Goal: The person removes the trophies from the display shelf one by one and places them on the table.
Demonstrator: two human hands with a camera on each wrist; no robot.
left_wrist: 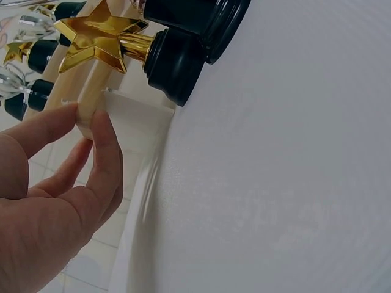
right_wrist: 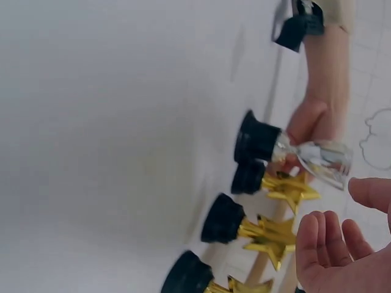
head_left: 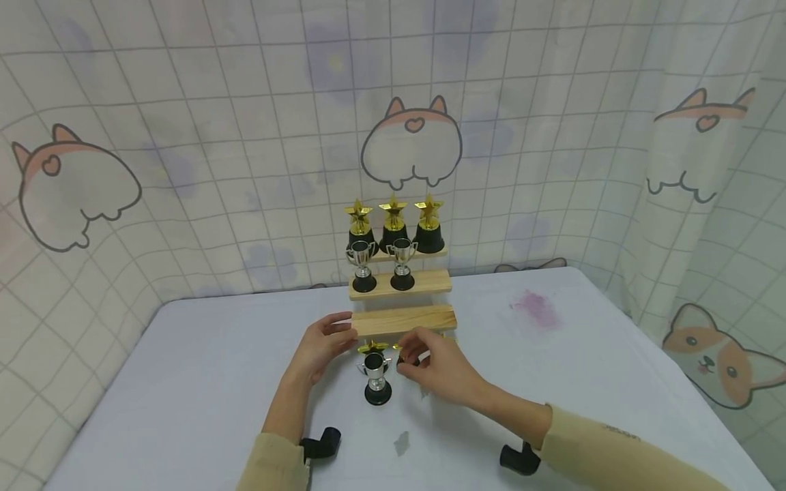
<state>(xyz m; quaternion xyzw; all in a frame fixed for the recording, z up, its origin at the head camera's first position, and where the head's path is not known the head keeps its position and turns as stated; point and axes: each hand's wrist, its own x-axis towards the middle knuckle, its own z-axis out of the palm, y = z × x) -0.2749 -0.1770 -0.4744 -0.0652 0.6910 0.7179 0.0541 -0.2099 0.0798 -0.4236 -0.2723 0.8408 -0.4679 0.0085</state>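
Observation:
My left hand point(head_left: 322, 346) pinches the left end of the lowest wooden shelf point(head_left: 405, 319) between thumb and fingers. In front of that shelf, on the white table, stand gold star trophies with black bases, among them a left one point(left_wrist: 101, 38) and a middle one point(right_wrist: 272, 237). Nearer me is a silver cup trophy point(head_left: 376, 372), upright on its black base. My right hand point(head_left: 445, 372) is beside the middle star trophy, thumb and fingers apart. In the right wrist view the fingertips are close to its star; whether they touch it I cannot tell.
Two silver cup trophies point(head_left: 402, 264) stand on the middle shelf point(head_left: 432, 281). Behind them, three star trophies point(head_left: 393, 228) line the top shelf. A grid-patterned curtain point(head_left: 245, 170) hangs beyond the white table point(head_left: 202, 389). Black wrist mounts point(head_left: 520, 459) are on my wrists.

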